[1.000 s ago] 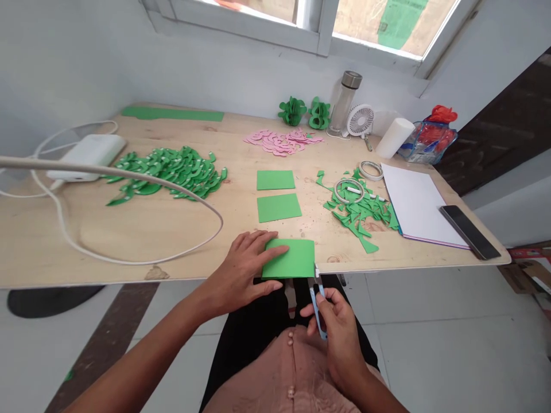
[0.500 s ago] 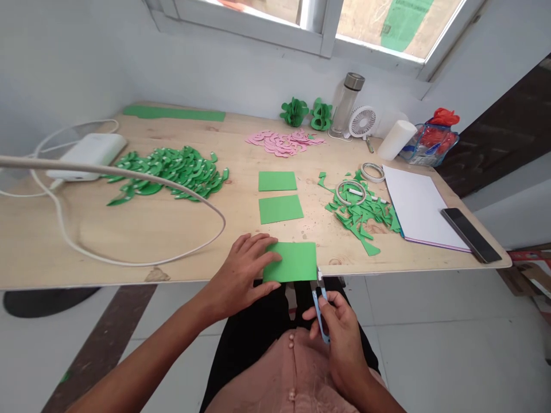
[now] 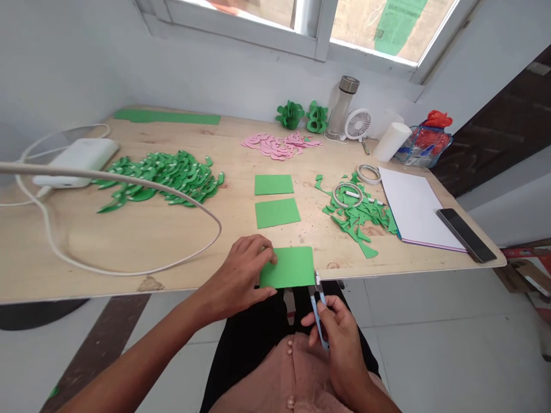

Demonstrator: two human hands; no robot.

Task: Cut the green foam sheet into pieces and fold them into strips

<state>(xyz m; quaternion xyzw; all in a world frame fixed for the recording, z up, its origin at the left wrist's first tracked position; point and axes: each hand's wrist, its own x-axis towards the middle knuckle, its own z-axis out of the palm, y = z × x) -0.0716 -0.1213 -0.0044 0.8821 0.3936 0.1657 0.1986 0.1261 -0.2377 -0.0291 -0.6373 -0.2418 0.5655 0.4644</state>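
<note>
The left hand (image 3: 244,272) is positioned at lower centre, palm down, thumb (image 3: 262,295) spread from bent fingers (image 3: 253,246); its forearm (image 3: 150,344) extends to the bottom left. The right hand (image 3: 340,330), lower right of centre, is curled inward.

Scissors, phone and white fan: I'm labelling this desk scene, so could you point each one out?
Scissors (image 3: 317,317): head view, on a light blue handle.
Phone (image 3: 466,235): head view, on its dark face.
White fan (image 3: 358,124): head view, on its round grille.
</note>
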